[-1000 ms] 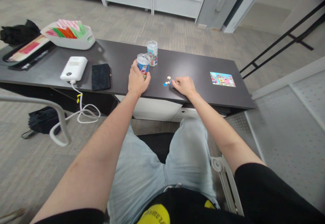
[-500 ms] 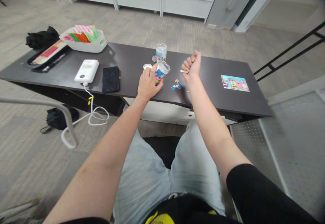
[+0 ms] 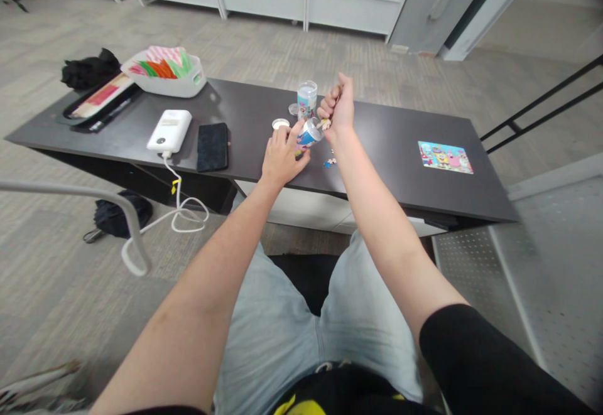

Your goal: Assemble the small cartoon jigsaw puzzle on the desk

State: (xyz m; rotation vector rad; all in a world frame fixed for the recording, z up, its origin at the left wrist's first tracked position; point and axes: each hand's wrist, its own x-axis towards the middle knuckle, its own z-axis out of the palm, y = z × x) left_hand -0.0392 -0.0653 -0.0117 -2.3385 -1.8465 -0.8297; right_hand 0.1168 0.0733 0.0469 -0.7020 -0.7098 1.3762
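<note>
My left hand (image 3: 282, 154) is wrapped round a clear jar (image 3: 309, 134) with a blue printed label, tilted so its mouth faces right. At that mouth my right hand (image 3: 339, 110) is curled, palm up, round several jigsaw puzzle pieces (image 3: 325, 124). A few more blue and tan loose pieces (image 3: 331, 162) lie on the table below, partly hidden by my right wrist. Behind the tilted jar a second clear jar (image 3: 306, 98) stands upright, with a clear lid (image 3: 293, 109) beside it. A round white lid (image 3: 281, 123) lies just past my left fingers.
On the dark table (image 3: 377, 176), a finished-looking picture puzzle (image 3: 445, 157) lies at the right. To the left are a black phone (image 3: 212, 146), a white power bank (image 3: 169, 131) with a cable, a white basket (image 3: 188, 86) and a black tray (image 3: 101, 104).
My right hand has moved left with the puzzle pieces, up to the jar's mouth. The jar in my left hand has tipped further toward the right.
</note>
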